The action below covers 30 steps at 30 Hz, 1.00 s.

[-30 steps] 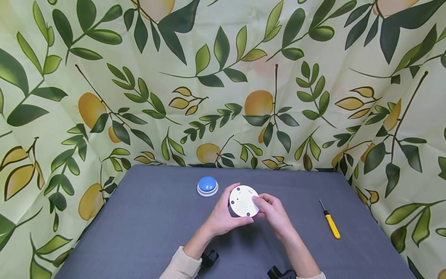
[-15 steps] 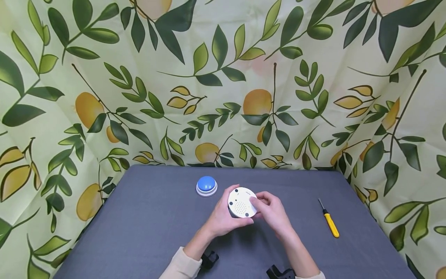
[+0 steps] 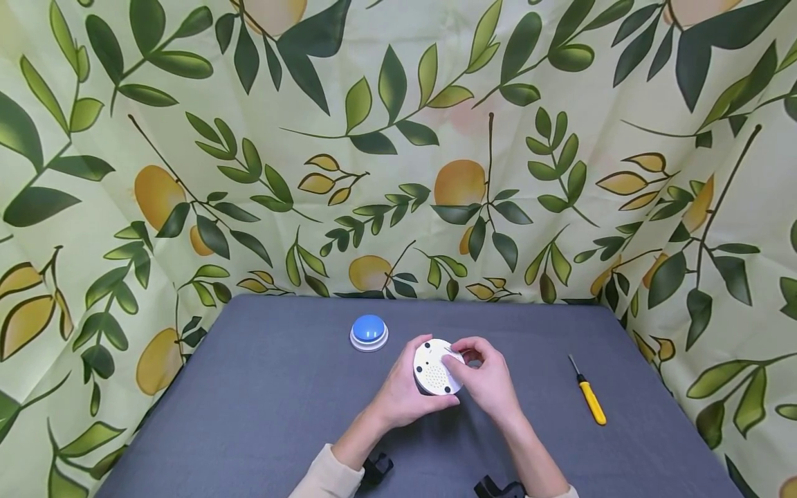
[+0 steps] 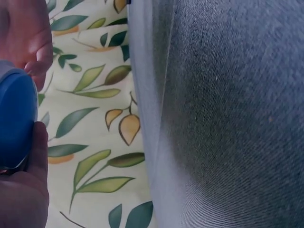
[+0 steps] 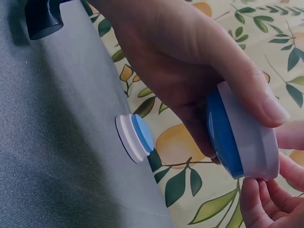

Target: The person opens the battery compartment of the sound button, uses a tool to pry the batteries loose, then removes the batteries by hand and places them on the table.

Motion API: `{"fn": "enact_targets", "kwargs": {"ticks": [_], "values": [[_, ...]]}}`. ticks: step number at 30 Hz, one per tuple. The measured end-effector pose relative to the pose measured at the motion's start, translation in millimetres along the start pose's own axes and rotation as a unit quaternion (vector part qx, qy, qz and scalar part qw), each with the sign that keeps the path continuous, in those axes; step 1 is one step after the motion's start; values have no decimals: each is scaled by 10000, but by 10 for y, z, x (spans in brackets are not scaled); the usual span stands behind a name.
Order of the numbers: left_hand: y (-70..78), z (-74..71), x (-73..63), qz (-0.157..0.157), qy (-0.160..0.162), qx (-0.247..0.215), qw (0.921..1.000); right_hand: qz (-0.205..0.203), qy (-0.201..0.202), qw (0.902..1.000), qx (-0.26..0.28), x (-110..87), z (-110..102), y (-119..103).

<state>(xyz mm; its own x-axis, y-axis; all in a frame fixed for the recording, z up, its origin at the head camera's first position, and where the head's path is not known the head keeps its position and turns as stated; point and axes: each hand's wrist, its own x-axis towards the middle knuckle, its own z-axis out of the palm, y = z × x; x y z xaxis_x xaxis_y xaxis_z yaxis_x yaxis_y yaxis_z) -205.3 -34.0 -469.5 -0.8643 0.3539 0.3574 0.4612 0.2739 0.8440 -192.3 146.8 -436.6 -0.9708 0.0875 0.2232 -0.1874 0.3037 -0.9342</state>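
Observation:
My left hand (image 3: 398, 387) grips a round push button (image 3: 431, 377) by its rim, thumb along the near edge. Its white underside, with small speaker holes and dark round feet, faces up in the head view. The blue dome (image 4: 16, 118) faces away from me and shows in the left wrist view. At the right edge, my right hand (image 3: 488, 384) has its thumb on the underside and its other fingers bent by the rim. In the right wrist view, the right fingertips (image 5: 259, 199) meet the white base (image 5: 254, 137).
A second blue-domed push button (image 3: 369, 332) stands dome up on the grey table (image 3: 280, 401), left of and beyond my hands. A screwdriver (image 3: 591, 400) with a yellow handle lies at the right. Patterned cloth (image 3: 398, 173) hangs behind the table.
The held button has shifted slightly right and toward me. My right index finger has risen over the upper right of the underside, and the thumb has slid a little inward.

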Motion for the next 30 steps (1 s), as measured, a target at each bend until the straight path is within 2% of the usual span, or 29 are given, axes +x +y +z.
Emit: {"fn": "enact_targets", "kwargs": {"ticks": [10, 19, 30], "values": [[-16, 20, -19, 62, 51, 161, 9998, -27, 39, 9998, -181, -20, 45, -9], [-17, 12, -25, 80, -33, 297, 9995, 284, -80, 9995, 151, -2, 72, 26], [-19, 11, -18, 48, -103, 222, 9997, 531, -125, 9983, 190, 2, 83, 28]]}}
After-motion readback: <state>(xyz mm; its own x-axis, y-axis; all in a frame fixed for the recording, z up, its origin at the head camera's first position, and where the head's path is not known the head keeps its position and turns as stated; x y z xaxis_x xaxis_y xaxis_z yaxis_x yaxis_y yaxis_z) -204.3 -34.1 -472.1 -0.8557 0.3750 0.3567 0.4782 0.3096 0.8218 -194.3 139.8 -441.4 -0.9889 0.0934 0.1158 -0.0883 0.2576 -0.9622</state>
